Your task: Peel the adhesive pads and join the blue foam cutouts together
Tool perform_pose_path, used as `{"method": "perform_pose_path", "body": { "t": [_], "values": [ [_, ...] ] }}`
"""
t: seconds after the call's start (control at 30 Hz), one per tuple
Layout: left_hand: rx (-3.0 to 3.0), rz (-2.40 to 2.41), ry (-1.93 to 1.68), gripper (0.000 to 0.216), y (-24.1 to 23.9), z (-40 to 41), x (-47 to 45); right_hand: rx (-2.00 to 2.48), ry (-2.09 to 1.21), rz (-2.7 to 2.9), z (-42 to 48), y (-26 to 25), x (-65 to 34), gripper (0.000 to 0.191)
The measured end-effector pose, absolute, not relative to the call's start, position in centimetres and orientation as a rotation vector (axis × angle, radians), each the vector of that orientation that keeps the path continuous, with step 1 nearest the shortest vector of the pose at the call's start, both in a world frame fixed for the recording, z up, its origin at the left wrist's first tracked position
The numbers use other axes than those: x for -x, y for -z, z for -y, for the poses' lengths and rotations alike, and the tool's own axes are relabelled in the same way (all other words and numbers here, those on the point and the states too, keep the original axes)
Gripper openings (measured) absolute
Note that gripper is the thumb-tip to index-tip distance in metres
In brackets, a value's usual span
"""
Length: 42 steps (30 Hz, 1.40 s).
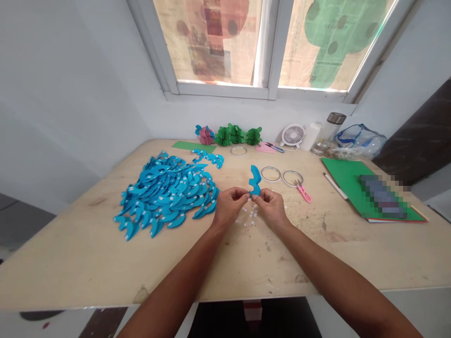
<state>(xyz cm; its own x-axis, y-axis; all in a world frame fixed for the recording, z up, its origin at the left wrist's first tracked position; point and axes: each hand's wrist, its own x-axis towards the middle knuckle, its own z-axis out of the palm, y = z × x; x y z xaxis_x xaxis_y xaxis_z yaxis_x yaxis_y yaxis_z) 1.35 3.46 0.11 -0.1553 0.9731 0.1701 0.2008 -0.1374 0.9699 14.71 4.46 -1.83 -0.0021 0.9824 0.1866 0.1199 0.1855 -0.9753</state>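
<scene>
My right hand pinches a blue curved paper piece by its lower end and holds it upright above the wooden table. Close beside it, my left hand has its fingertips pinched together near that lower end, on something too small to make out. Small white scraps lie scattered on the table under both hands. To the left sits a large pile of blue curved paper pieces, many with white tabs on them.
Tape rings and pink scissors lie just beyond my hands. A green paper stack with a pen is at the right. Along the back wall stand paper flowers, a small fan, a jar and a plastic bag.
</scene>
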Motion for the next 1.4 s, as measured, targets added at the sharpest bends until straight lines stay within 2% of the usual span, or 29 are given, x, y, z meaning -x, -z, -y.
{"method": "perform_pose_path", "body": {
  "t": [0.33, 0.77, 0.93, 1.03, 1.23, 1.4],
  "values": [
    [-1.377, -1.415, -1.358, 0.009, 0.0, -3.7, -1.2, 1.158, -1.036, 1.344, -4.3, 1.6, -14.6, 0.031],
    [-1.449, -1.394, -1.346, 0.012, -0.5, -3.4, -1.0, 1.157, -1.134, 1.264, -4.4, 1.4, -14.8, 0.023],
    [-1.653, -1.519, -1.447, 0.009, -0.6, -3.1, -1.0, 1.176, -1.087, 1.244, -4.5, 1.6, -14.9, 0.026],
    [-1.761, -1.509, -1.386, 0.011, -0.4, -3.0, -1.1, 1.182, -1.051, 1.264, -4.6, 1.7, -14.9, 0.025],
    [-1.722, -1.516, -1.298, 0.015, 0.4, -3.5, -1.3, 1.206, -0.924, 1.36, -4.4, 1.6, -14.9, 0.031],
    [-1.685, -1.516, -1.264, 0.016, 0.4, -3.6, -1.3, 1.235, -0.834, 1.432, -4.3, 1.6, -14.8, 0.027]
  ]
}}
